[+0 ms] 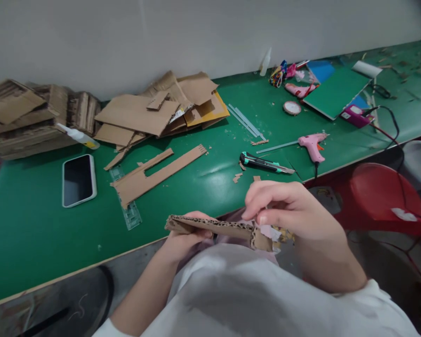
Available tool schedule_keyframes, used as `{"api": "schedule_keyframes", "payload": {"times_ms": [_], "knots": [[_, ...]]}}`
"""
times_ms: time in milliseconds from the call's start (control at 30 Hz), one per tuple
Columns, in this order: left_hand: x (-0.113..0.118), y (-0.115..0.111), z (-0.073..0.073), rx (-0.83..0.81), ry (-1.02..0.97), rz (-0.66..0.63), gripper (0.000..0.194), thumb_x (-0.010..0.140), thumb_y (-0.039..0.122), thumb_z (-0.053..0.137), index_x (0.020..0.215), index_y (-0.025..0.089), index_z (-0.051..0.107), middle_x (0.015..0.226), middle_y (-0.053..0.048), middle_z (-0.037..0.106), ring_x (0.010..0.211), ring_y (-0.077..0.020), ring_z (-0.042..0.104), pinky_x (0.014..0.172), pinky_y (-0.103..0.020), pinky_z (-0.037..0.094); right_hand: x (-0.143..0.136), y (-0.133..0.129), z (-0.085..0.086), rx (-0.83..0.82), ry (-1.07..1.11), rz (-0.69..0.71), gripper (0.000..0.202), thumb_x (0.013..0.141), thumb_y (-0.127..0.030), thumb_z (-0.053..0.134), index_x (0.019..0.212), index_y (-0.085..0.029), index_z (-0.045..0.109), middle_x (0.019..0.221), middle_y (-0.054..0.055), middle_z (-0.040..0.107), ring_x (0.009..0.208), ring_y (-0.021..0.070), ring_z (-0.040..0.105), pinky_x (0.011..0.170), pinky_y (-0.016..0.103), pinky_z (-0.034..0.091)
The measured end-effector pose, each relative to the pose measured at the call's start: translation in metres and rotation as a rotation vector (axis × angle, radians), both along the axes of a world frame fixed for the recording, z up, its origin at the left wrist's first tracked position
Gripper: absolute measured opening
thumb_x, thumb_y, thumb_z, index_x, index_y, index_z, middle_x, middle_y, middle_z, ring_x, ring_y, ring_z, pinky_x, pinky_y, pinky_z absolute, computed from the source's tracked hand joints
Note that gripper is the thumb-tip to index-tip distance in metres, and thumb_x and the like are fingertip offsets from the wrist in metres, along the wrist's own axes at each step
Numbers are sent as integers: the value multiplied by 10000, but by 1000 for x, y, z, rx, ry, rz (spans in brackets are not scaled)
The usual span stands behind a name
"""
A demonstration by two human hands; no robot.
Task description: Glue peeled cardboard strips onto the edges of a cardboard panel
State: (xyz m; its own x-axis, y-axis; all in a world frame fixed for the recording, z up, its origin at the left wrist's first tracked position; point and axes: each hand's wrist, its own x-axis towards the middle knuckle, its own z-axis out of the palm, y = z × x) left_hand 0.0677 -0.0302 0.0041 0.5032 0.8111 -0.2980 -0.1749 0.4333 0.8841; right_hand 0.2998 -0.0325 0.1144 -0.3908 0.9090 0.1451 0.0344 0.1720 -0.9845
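My left hand is closed around a folded piece of corrugated cardboard, held close to my body at the table's front edge. The cardboard's raw, wavy edge faces up, and its right end bends toward me. Over that right end my right hand is pinched, thumb against fingers. Whatever lies between those fingertips is too small to make out. On the table beyond the hands lie a utility knife with its blade out and a cut cardboard strip over a clear ruler.
A pink glue gun with a glue stick lies at the right, its cord hanging off the edge. A phone, a glue bottle and stacked cardboard are at the left. A red stool stands at the right.
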Motion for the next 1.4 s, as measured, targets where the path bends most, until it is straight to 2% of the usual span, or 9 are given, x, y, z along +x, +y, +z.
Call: {"api": "schedule_keyframes", "payload": {"times_ms": [133, 333, 433, 700, 867, 1033, 1167, 1267, 1400], "knots": [[3, 1, 1, -68, -79, -39, 189, 573, 221, 746, 730, 192, 644, 769, -39, 672, 706, -208, 630, 654, -357, 522, -6, -2, -3, -88, 91, -17, 79, 763, -204, 604, 786, -201, 679, 707, 11, 584, 658, 110, 526, 567, 237, 427], [10, -3, 9, -62, -204, 13, 96, 638, 163, 710, 694, 198, 641, 751, -8, 670, 736, -185, 634, 710, -346, 510, -19, -9, -5, -238, 266, -61, 62, 758, -201, 611, 752, -193, 673, 709, -2, 568, 628, 82, 514, 545, 206, 400], [12, -5, 10, -76, -246, 18, 96, 631, 177, 721, 686, 190, 643, 756, -10, 672, 713, -174, 636, 676, -317, 515, -24, -11, -6, -255, 343, -35, 61, 752, -209, 619, 744, -193, 677, 712, 2, 576, 651, 91, 535, 569, 211, 418], [15, -8, 10, -132, -184, 32, 128, 599, 186, 740, 656, 178, 627, 666, -5, 653, 551, -129, 599, 512, -236, 497, -28, -11, -8, -292, 430, 28, 53, 756, -188, 615, 749, -189, 668, 713, 2, 580, 662, 93, 544, 603, 222, 441], [16, -1, 8, -83, -172, -46, 173, 556, 264, 767, 586, 179, 619, 677, -17, 661, 575, -144, 603, 503, -237, 492, -30, -11, -11, -318, 460, 43, 50, 759, -211, 614, 747, -192, 657, 705, -2, 572, 662, 94, 532, 607, 231, 424], [16, 0, 9, -96, -155, -56, 180, 560, 310, 762, 602, 187, 638, 671, -15, 659, 570, -139, 593, 490, -232, 484, -30, -11, -11, -335, 481, 72, 48, 759, -208, 610, 743, -192, 653, 709, -4, 563, 676, 96, 526, 618, 234, 413], [18, -3, 16, -103, -204, -48, 141, 592, 293, 747, 620, 197, 648, 668, -10, 657, 600, -146, 604, 516, -238, 489, -31, -12, -11, -339, 487, 78, 58, 770, -211, 599, 744, -185, 644, 703, -4, 550, 671, 91, 511, 618, 230, 400], [19, -3, 21, -118, -219, -19, 143, 593, 279, 748, 615, 193, 637, 671, -12, 656, 642, -164, 620, 549, -255, 501, -32, -14, -11, -346, 480, 52, 65, 772, -235, 599, 739, -188, 630, 696, 0, 549, 659, 96, 500, 603, 234, 400], [18, -2, 16, -113, -337, -97, 241, 573, 365, 758, 651, 186, 616, 718, -35, 664, 733, -213, 636, 611, -317, 516, -34, -15, -12, -341, 509, -41, 88, 778, -260, 593, 727, -190, 605, 646, 2, 542, 628, 101, 497, 584, 238, 417]]}}
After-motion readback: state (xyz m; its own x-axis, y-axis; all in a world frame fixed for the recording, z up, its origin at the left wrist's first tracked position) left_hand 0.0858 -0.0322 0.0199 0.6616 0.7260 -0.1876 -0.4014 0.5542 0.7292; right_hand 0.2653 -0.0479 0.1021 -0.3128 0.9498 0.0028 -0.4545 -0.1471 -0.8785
